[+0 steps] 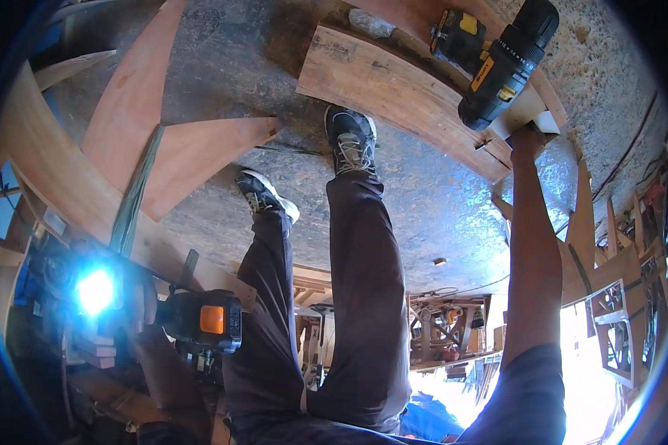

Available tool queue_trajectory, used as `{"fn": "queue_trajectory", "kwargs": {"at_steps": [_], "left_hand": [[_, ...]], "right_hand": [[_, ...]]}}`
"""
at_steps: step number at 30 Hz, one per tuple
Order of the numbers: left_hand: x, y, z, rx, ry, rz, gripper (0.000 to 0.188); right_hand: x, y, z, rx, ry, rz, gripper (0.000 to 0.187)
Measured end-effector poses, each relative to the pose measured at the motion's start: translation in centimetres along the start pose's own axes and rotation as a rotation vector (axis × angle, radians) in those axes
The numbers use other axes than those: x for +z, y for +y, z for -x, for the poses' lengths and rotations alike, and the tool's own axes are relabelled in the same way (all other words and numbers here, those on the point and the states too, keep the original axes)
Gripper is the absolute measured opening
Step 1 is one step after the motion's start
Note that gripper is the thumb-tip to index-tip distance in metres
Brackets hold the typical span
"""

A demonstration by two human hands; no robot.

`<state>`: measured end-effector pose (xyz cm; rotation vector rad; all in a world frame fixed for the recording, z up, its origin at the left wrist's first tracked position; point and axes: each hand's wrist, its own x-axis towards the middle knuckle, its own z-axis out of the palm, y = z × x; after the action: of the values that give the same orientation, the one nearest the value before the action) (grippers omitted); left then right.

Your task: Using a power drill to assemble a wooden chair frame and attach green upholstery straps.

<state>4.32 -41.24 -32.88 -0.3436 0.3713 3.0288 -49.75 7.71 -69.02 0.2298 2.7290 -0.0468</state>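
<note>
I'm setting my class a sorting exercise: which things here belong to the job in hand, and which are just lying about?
Probably the job:
- black tool with orange patch, at the left hand
- open box, at the right hand
- black-and-yellow drill, close by

Apparently lying about:
- crumpled clear plastic
- small block on the floor

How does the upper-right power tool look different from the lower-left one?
The upper-right tool has yellow accents; the lower-left tool has an orange patch. The upper-right tool shows clearly; the lower-left tool is partly lost in shadow. Both are mostly black.
</note>
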Motion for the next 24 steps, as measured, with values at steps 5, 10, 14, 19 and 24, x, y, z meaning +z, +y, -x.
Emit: {"fn": "queue_trajectory", "kwargs": {"at_steps": [5,10,14,19,24], "left_hand": [[0.4,0.2,0.5,0.001,0.045,-0.03,0.05],[0.4,-0.2,1.2,0.042,0.052,-0.049,0.049],[0.3,-0.9,2.2,0.06,0.113,-0.055,0.049],[0.9,-1.2,2.5,0.082,0.156,-0.076,0.05],[0.6,-1.2,2.0,0.112,0.176,-0.09,0.05]], "right_hand": [[0.5,1.4,-1.8,-0.151,-0.068,0.196,0.035],[-2.1,-1.5,0.5,-0.372,-0.074,0.515,0.037],[-2.6,-3.4,3.9,-0.363,-0.061,0.441,0.041],[-4.7,-4.5,5.6,-0.347,-0.018,0.357,0.044],[-6.0,-4.7,5.7,-0.198,-0.015,0.32,0.051]]}}
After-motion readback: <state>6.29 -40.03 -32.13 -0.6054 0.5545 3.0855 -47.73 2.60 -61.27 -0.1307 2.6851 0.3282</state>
